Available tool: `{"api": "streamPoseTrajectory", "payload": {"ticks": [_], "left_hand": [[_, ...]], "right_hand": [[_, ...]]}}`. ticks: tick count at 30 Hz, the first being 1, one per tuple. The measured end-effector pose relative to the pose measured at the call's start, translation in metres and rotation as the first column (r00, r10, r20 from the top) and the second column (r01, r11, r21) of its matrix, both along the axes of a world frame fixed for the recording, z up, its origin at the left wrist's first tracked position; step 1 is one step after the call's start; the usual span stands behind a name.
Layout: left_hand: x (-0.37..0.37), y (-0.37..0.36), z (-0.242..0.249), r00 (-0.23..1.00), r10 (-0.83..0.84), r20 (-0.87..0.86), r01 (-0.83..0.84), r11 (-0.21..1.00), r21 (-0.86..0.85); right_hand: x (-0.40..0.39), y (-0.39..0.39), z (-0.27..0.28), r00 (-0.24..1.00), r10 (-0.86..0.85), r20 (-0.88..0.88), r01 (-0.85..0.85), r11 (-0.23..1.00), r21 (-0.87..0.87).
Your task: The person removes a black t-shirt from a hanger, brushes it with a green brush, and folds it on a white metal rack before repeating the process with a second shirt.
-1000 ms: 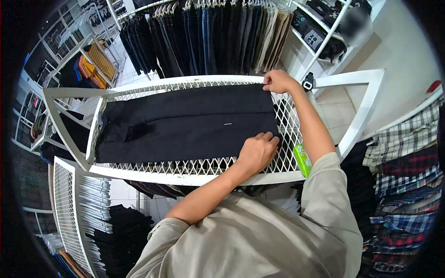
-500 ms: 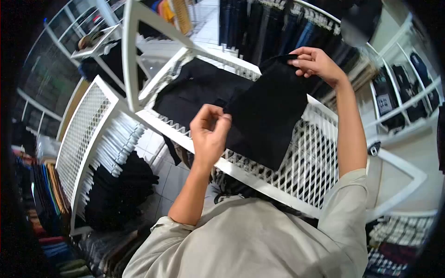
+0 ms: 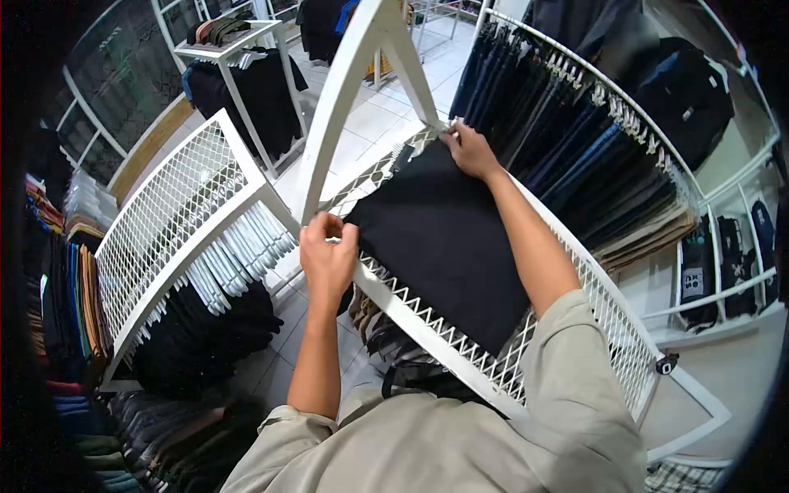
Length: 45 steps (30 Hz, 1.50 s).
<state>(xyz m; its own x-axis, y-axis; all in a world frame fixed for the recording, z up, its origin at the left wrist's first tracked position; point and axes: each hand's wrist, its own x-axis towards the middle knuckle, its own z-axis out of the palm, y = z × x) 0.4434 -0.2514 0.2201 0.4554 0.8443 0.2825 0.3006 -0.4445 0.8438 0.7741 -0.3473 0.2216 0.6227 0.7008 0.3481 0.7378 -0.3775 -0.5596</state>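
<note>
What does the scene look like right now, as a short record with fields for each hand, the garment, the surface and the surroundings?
left hand: grips the near corner of the black garment
right hand: presses the far corner down
black garment: folded, lying flat
surface: white mesh rack top
behind: rail of hanging trousers
lower left: white hangers over dark clothes

From my feed, the black garment [image 3: 444,238] hides the mesh shelf [image 3: 575,329] beneath it. My right forearm covers its right edge. Clothes under the shelf are too dark to tell apart.
</note>
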Motion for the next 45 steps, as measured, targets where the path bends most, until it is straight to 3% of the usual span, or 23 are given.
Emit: {"api": "streamPoseTrajectory", "payload": {"ticks": [2,4,6,8,10,16,18,20,22,24,26,29,30,33,35,37,38,39,40,41,42,44,45], "left_hand": [[-0.001,0.003,-0.011,0.983,0.04,-0.178,0.013,0.958,0.285],[0.001,0.0,-0.008,0.977,0.04,-0.208,0.014,0.968,0.252],[0.003,-0.006,-0.008,0.992,0.095,-0.088,-0.069,0.961,0.268],[0.002,-0.009,-0.006,0.984,0.09,-0.151,-0.048,0.963,0.265],[0.0,-0.009,-0.009,0.984,0.057,-0.171,0.013,0.923,0.385],[0.005,0.001,-0.011,0.981,0.007,-0.193,0.05,0.957,0.287],[0.007,0.001,-0.012,0.98,-0.018,-0.197,0.091,0.925,0.369],[0.007,0.001,-0.006,0.977,-0.059,-0.207,0.13,0.928,0.348],[0.007,0.0,-0.001,0.979,-0.086,-0.183,0.149,0.92,0.364],[0.008,-0.003,0.009,0.983,-0.071,-0.17,0.138,0.894,0.426],[0.013,0.006,0.02,0.955,-0.271,-0.118,0.289,0.942,0.174],[0.016,0.001,0.049,0.888,-0.452,0.082,0.458,0.882,-0.112],[0.023,0.003,0.05,0.826,-0.504,0.25,0.539,0.837,-0.092],[0.029,-0.021,0.105,0.733,-0.584,0.347,0.571,0.807,0.151],[0.039,-0.031,0.152,0.745,-0.61,0.269,0.531,0.788,0.312],[0.067,-0.024,0.181,0.767,-0.608,0.204,0.43,0.723,0.54],[0.077,-0.022,0.197,0.821,-0.553,0.14,0.401,0.735,0.547],[0.09,-0.018,0.206,0.761,-0.621,0.186,0.431,0.699,0.571],[0.089,-0.024,0.22,0.79,-0.595,0.15,0.376,0.663,0.647],[0.085,-0.031,0.229,0.776,-0.611,0.158,0.291,0.569,0.769],[0.081,-0.036,0.233,0.762,-0.628,0.159,0.199,0.461,0.865],[0.056,-0.058,0.227,0.783,-0.604,0.148,0.194,0.463,0.865],[0.04,-0.071,0.219,0.804,-0.578,0.138,0.183,0.461,0.868]], "right_hand": [[-0.001,-0.001,-0.023,0.997,-0.01,-0.077,0.008,1.0,-0.024],[-0.01,-0.003,-0.022,0.994,-0.066,-0.088,0.064,0.998,-0.026],[-0.014,-0.01,-0.007,0.991,-0.061,-0.12,0.05,0.995,-0.087],[-0.016,-0.015,0.0,0.986,-0.065,-0.152,0.045,0.99,-0.131],[-0.013,-0.017,0.002,0.996,0.003,-0.09,-0.021,0.98,-0.2],[-0.023,-0.024,0.002,0.994,-0.016,-0.109,0.011,0.999,-0.045],[-0.02,-0.032,0.007,0.964,0.152,-0.218,-0.122,0.982,0.146],[-0.024,-0.049,0.027,0.98,0.124,-0.159,-0.108,0.988,0.108],[-0.032,-0.067,0.041,0.866,0.335,-0.37,-0.183,0.903,0.389],[-0.042,-0.087,0.064,0.866,0.352,-0.354,-0.197,0.893,0.405],[-0.059,-0.107,0.09,0.854,0.357,-0.378,-0.15,0.865,0.478],[-0.056,-0.137,0.111,0.876,0.315,-0.365,-0.112,0.869,0.481],[-0.056,-0.147,0.12,0.88,0.302,-0.366,-0.086,0.86,0.504],[-0.051,-0.179,0.15,0.957,0.182,-0.227,-0.024,0.828,0.561],[-0.019,-0.192,0.158,0.994,0.062,-0.09,0.005,0.794,0.608],[-0.036,-0.209,0.193,1.0,0.003,0.004,-0.005,0.807,0.59],[-0.021,-0.214,0.201,0.997,-0.042,0.063,0.0,0.824,0.566],[-0.013,-0.22,0.207,0.993,-0.03,0.115,-0.045,0.8,0.599],[-0.006,-0.226,0.212,0.985,-0.019,0.171,-0.094,0.773,0.628],[0.002,-0.231,0.214,0.978,0.075,0.193,-0.188,0.706,0.683],[-0.015,-0.246,0.223,0.975,0.019,0.223,-0.163,0.741,0.651],[-0.048,-0.271,0.227,0.979,0.003,0.206,-0.14,0.74,0.658],[-0.048,-0.29,0.22,0.971,0.035,0.238,-0.17,0.8,0.576]]}}
